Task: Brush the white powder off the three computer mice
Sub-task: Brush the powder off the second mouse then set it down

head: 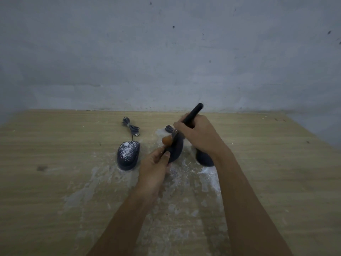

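Table (55, 182): left grip (153, 169) pinches mouse (177, 148), nose away; right grip (199, 133) clasps brush (192, 113), bristles (167, 140) down-left.

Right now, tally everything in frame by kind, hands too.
Mice: 3 (left mouse, middle mouse, right mouse)
Brush: 1
Cable bundles: 2 visible (left bundle, middle bundle)
Hands: 2 (left hand, right hand)
Total: 8

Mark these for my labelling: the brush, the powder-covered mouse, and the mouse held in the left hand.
brush (192, 114): head view, black handle above the right hand (199, 134).
powder-covered mouse (128, 153): head view, its powdered back.
held mouse (178, 147): head view, dark side beyond the left hand (155, 168).
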Available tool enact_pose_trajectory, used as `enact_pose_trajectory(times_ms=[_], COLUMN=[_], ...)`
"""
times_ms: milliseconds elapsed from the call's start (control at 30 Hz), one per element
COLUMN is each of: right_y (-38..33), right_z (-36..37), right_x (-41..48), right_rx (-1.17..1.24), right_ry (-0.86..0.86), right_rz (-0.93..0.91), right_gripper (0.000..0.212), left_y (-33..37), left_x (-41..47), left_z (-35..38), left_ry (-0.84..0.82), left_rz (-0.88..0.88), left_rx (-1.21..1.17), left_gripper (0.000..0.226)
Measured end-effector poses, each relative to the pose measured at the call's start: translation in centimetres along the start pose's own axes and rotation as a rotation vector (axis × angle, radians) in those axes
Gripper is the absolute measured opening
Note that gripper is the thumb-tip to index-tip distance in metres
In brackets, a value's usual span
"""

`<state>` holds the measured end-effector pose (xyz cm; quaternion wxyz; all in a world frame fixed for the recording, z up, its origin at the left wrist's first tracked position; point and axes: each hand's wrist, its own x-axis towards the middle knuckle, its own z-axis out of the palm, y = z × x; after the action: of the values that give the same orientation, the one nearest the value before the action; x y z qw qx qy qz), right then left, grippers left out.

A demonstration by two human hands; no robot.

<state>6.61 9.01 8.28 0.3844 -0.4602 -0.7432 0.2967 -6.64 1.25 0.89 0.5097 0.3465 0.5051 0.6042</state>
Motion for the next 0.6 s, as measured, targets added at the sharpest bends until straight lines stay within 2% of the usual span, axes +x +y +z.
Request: enact_pose_trajectory(times_ms=[67,100,200,233,433,600], right_y=[0.0,-0.1,-0.5,-0.6,0.3,2.2], right_z=[-0.2,-0.4,-0.6,-0.6,-2.5,-2.6], right_x=[-0.3,-0.3,-0.7,-0.8,-1.4,-2.8], right_rx=[-0.026,-0.066,-0.077,-0.045,0.104,0.118], right_ry=[0.107,0.085,-0.195,-0.221,0.130,0.270], right_rz=[0.008,0.008,-0.008,-0.006,0.062,0.177], right_gripper=[0.021,0.023,0.018,0.017,0.022,0.017], left_y=[0.3,0.3,0.4,0.4,1.1,1.5], left_x=[0.0,0.0,-0.1,-0.1,0.2,0.1], left_z=[0.0,0.0,0.0,0.0,0.0,-0.2], left_ry=[-0.003,-0.008,-0.056,-0.067,0.002,0.068], left_rz=[-0.075,-0.100,-0.128,-0.133,-0.251,-0.297], left_rx=[-0.117,-0.157,-0.181,-0.183,-0.296,-0.204], left_gripper=[0.022,0.019,0.019,0.020,0.024,0.026])
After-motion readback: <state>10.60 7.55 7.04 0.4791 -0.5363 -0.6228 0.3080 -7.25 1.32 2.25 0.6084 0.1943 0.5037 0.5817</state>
